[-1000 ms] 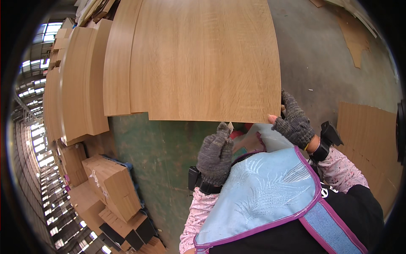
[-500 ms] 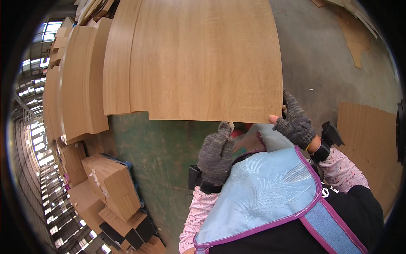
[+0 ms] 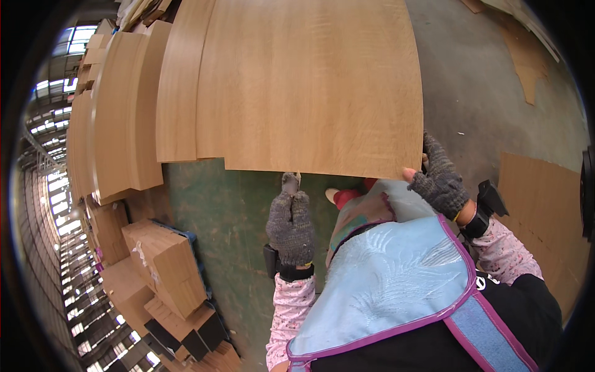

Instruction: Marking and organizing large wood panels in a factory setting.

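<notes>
A large wood-grain panel (image 3: 310, 87) lies in front of me. At its near right corner my right hand (image 3: 441, 186), in a grey knitted glove with bare fingertips, grips it; the thumb rests on top, and the other fingers are partly hidden along the side edge. My left hand (image 3: 291, 226), gloved alike, is closed just below the near edge, left of the middle. Its fingertips are pressed together against that edge. Something small and pale shows at their tip, but I cannot make out whether it is a fingertip or a held piece.
Another panel (image 3: 180, 93) shows along the left side of the large one. Tall stacks of boards (image 3: 114, 118) stand farther left. Nearer, bundled wood pieces (image 3: 164, 266) sit low. Flat cardboard (image 3: 539, 217) lies on the floor at right.
My left hand has slid leftward along the panel's near edge, its fingertips still at the edge. The right hand keeps its grip at the corner. The view has shifted slightly.
</notes>
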